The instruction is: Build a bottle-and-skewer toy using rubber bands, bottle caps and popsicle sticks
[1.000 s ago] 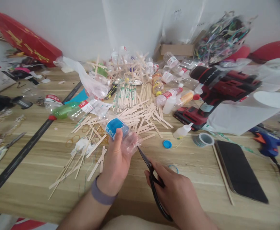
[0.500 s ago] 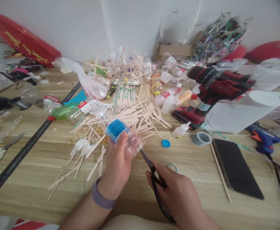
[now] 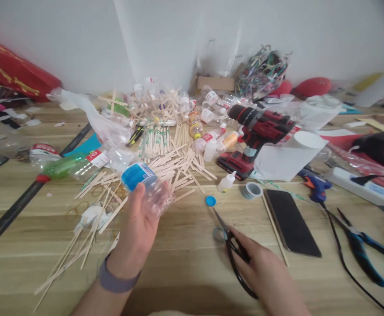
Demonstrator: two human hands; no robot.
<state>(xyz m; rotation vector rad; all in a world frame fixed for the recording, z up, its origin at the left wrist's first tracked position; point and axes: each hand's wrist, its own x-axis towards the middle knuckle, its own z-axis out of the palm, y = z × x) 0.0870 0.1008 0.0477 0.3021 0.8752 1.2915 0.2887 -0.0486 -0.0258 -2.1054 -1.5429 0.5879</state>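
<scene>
My left hand (image 3: 137, 228) is closed around a clear plastic bottle (image 3: 159, 195) with a blue label, held tilted above the table. My right hand (image 3: 257, 259) grips black-handled scissors (image 3: 233, 248) low over the tabletop. Their blades point up and left, towards a blue bottle cap (image 3: 210, 201); whether the tips touch it I cannot tell. A thin blue ring (image 3: 219, 234) lies beside the blades. Between the bottle and the drill, loose wooden craft sticks (image 3: 175, 164) are spread in a heap.
A red and black cordless drill (image 3: 254, 136) stands right of the sticks. Further right lie a phone (image 3: 292, 221), a blue glue gun (image 3: 315, 184) and pliers (image 3: 359, 250). A green bottle (image 3: 63, 166) rests at left across a black strip (image 3: 17, 213). Several bottles crowd the back.
The scissors have moved away from the bottle's end, down to the right near the blue cap. The bottle has shifted left with my left hand. The camera view has swung right.
</scene>
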